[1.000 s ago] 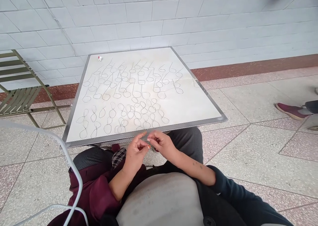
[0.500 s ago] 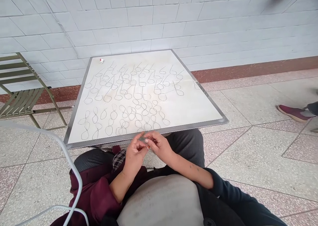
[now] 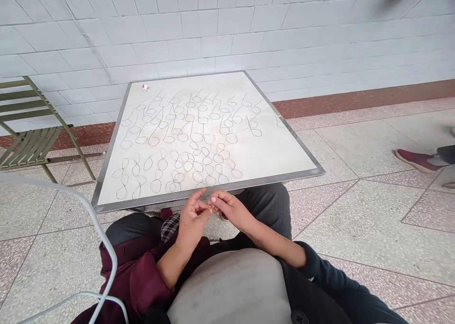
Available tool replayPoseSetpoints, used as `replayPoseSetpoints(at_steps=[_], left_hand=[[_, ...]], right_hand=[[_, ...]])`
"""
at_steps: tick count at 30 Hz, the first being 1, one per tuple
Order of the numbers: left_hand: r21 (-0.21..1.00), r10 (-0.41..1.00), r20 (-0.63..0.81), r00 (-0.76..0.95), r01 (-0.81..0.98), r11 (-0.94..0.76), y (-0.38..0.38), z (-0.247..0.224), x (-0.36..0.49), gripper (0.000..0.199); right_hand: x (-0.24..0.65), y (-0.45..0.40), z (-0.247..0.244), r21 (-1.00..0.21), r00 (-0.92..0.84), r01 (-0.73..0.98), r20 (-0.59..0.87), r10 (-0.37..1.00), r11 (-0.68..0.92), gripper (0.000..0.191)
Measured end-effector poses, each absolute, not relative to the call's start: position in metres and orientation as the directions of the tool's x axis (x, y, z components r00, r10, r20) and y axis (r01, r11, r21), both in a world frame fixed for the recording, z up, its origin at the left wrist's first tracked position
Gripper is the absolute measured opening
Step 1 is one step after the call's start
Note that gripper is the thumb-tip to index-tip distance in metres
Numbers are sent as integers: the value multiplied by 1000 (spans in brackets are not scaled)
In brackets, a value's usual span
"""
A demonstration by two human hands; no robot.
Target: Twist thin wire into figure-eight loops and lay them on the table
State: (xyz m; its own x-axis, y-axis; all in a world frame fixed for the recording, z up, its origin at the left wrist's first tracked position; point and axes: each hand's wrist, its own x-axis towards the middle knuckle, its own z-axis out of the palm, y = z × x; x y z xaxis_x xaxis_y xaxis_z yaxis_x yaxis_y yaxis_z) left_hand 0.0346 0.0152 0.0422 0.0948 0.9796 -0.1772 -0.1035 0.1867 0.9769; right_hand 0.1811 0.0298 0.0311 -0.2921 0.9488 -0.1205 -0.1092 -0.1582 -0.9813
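In front of my lap, just off the near edge of the white table (image 3: 280, 158), both hands meet at the fingertips. My left hand (image 3: 194, 217) pinches with thumb and finger, another finger stretched toward the table edge. My right hand (image 3: 232, 212) is closed too, its thumb against the fingers right beside the left ones. Whatever sits between them is too small and hidden to name; a bit of orange shows at the fingertips. Many thin dark wire loops (image 3: 162, 164) lie in rows on the tabletop, the far ones with straight tails, several near ones twisted into figure-eights.
A small red-and-white object (image 3: 145, 87) lies at the table's far left corner. At left stands a green slatted folding chair (image 3: 35, 143), with a pale cable (image 3: 103, 234) curving in front. A white tiled wall (image 3: 199, 25) rises behind. Another person's shoe (image 3: 417, 160) is at right.
My right hand has shifted slightly right and down, its fingers drawing closer together at the left fingertips. My left hand stays almost in place. The wire loops have not moved.
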Motion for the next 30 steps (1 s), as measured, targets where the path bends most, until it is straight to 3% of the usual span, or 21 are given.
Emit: replayPoseSetpoints(at_steps=[9, 22, 30], left_hand=[[989, 980, -141, 141, -30, 147, 14, 45, 40, 51], [980, 977, -168, 128, -82, 180, 18, 41, 36, 52], [935, 933, -263, 248, -173, 309, 15, 44, 33, 54]], right_hand=[[175, 27, 25, -942, -257, -244, -165, 952, -229, 35], [177, 27, 22, -987, -269, -139, -38, 962, -77, 27], [181, 28, 25, -988, -136, -123, -78, 988, -95, 25]])
